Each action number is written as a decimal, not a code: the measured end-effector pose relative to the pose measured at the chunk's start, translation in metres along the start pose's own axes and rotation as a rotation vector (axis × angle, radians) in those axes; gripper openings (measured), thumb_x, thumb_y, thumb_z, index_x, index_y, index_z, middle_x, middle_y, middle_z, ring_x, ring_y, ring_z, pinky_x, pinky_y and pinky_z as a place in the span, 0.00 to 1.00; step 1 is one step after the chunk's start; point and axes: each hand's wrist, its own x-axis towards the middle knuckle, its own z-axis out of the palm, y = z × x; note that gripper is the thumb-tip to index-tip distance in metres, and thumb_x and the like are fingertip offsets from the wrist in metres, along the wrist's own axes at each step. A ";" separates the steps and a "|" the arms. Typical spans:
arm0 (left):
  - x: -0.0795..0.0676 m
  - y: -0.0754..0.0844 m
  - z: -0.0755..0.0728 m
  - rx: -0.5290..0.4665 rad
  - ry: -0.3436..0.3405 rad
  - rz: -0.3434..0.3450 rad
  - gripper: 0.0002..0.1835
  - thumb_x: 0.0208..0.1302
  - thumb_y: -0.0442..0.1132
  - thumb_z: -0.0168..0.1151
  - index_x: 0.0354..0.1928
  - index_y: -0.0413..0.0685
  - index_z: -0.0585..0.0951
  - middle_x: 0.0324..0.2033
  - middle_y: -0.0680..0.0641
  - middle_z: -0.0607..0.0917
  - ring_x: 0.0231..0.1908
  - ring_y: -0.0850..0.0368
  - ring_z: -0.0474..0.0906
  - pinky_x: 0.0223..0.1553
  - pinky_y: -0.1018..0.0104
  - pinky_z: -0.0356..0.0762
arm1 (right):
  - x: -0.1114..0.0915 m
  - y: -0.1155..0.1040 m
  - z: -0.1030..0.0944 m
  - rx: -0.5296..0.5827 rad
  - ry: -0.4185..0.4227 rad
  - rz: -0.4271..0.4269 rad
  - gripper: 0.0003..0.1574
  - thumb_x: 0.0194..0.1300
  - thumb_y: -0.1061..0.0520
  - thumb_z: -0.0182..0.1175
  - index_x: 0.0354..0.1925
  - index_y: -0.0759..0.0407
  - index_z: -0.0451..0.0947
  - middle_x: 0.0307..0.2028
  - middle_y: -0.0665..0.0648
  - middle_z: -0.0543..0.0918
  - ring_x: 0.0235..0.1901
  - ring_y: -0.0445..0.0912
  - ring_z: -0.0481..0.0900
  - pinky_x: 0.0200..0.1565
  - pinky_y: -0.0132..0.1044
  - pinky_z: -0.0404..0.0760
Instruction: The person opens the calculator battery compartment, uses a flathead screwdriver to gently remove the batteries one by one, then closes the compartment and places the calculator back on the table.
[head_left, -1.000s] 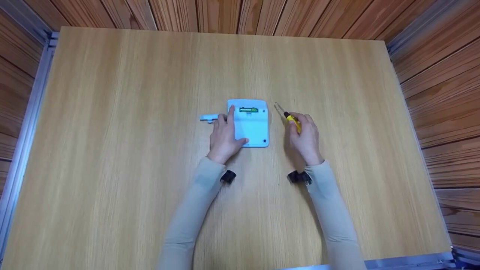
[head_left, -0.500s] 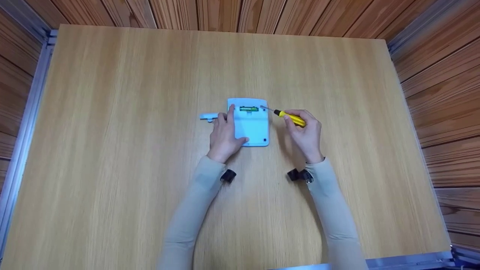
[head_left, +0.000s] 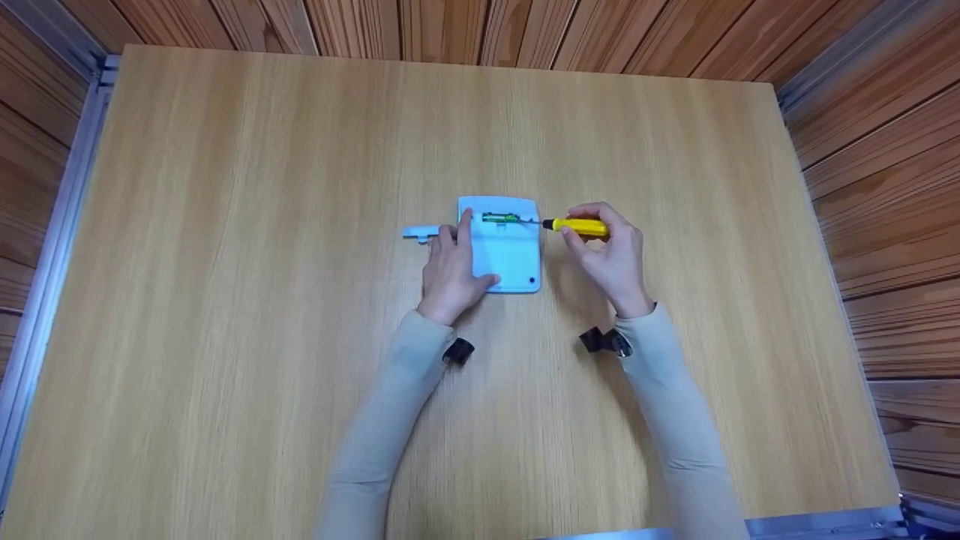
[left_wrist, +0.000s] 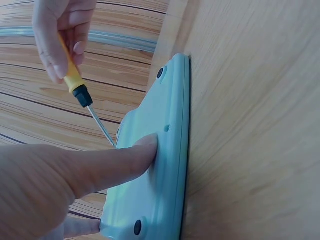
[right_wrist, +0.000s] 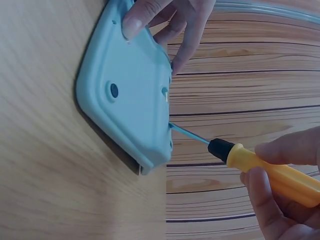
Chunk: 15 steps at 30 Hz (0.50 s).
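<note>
A light-blue device [head_left: 504, 255] with dark round feet lies on the wooden table, its back facing up. Near its far edge a green battery [head_left: 499, 217] sits in an uncovered slot. My left hand [head_left: 450, 274] presses on the device's left side, thumb at the near edge and index finger stretched toward the far corner. Between the thumb and fingers of my right hand [head_left: 615, 259] is a yellow-handled screwdriver [head_left: 586, 227], pointing left. Its tip is right at the battery's right end; in the right wrist view the shaft [right_wrist: 190, 133] slants to the slot area.
A light-blue battery cover [head_left: 420, 232] lies left of the device, partly hidden by the left fingers. Wood-panelled walls [head_left: 480, 30] and metal rails [head_left: 60, 247] border the table [head_left: 262, 300].
My right hand has shifted up and turned the screwdriver level. Its tip has moved left from beside the device to the battery's right end. The left hand keeps its place on the device.
</note>
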 end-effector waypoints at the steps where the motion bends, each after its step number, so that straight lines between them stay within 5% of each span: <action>1: 0.000 0.000 0.000 -0.001 -0.002 -0.004 0.56 0.52 0.47 0.74 0.76 0.52 0.47 0.59 0.40 0.65 0.55 0.48 0.65 0.37 0.60 0.75 | 0.001 -0.001 0.000 -0.004 -0.005 -0.007 0.18 0.58 0.62 0.68 0.47 0.67 0.78 0.44 0.60 0.84 0.39 0.43 0.77 0.43 0.26 0.76; 8: 0.000 0.001 0.001 0.010 -0.012 -0.021 0.57 0.52 0.48 0.73 0.76 0.53 0.46 0.61 0.40 0.64 0.57 0.48 0.65 0.39 0.60 0.76 | 0.010 -0.013 0.000 -0.093 -0.095 -0.039 0.14 0.60 0.63 0.65 0.44 0.66 0.76 0.41 0.60 0.83 0.36 0.47 0.75 0.40 0.35 0.76; 15: 0.000 0.000 0.001 0.011 -0.011 -0.018 0.57 0.53 0.48 0.73 0.76 0.54 0.45 0.62 0.41 0.63 0.57 0.48 0.65 0.39 0.59 0.76 | 0.024 -0.024 -0.003 -0.164 -0.263 0.022 0.12 0.61 0.63 0.63 0.44 0.63 0.75 0.42 0.59 0.82 0.38 0.49 0.74 0.40 0.36 0.75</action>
